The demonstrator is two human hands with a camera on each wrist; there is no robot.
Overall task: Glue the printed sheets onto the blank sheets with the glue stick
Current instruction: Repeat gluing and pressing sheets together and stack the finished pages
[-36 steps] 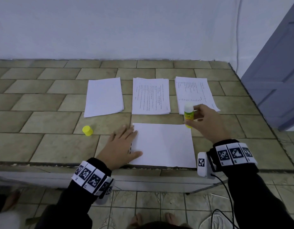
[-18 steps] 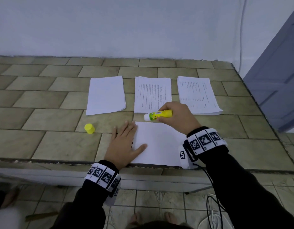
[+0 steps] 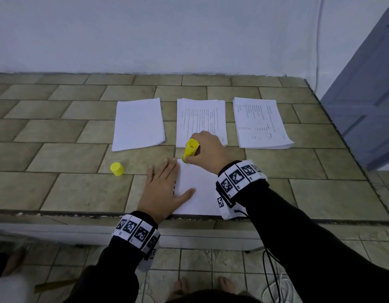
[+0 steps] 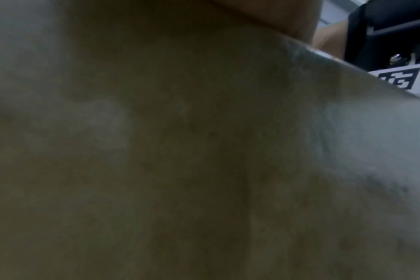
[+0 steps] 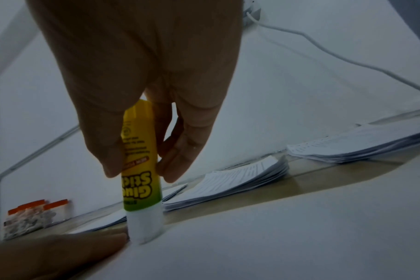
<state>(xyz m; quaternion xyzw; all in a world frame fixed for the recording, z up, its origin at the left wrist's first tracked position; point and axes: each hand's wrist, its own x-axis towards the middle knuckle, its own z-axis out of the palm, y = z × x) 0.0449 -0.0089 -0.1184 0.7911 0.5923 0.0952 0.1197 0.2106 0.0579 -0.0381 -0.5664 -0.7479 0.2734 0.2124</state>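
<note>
A white sheet (image 3: 200, 193) lies at the counter's near edge, dashed marks showing along its left side. My left hand (image 3: 161, 189) presses flat on that left edge, fingers straight. My right hand (image 3: 205, 153) grips the yellow glue stick (image 3: 190, 149) tip down; its white glue end (image 5: 145, 225) touches the sheet's far left corner, just beyond the left fingertips (image 5: 103, 238). Behind lie a blank stack (image 3: 138, 123) and two printed stacks (image 3: 201, 122) (image 3: 260, 122). The left wrist view is dark and blurred.
The yellow glue cap (image 3: 117, 169) stands on the tiled counter (image 3: 58, 189) left of my left hand. A wall runs along the back and a grey door (image 3: 368, 95) is at the right. Clear jars with orange lids (image 5: 34, 216) stand far left. A cable (image 3: 274, 278) hangs below.
My right hand swung from the sheet's far right corner to its far left corner and turned the glue stick from upright, through horizontal, to tip down on the paper. The left hand stayed put.
</note>
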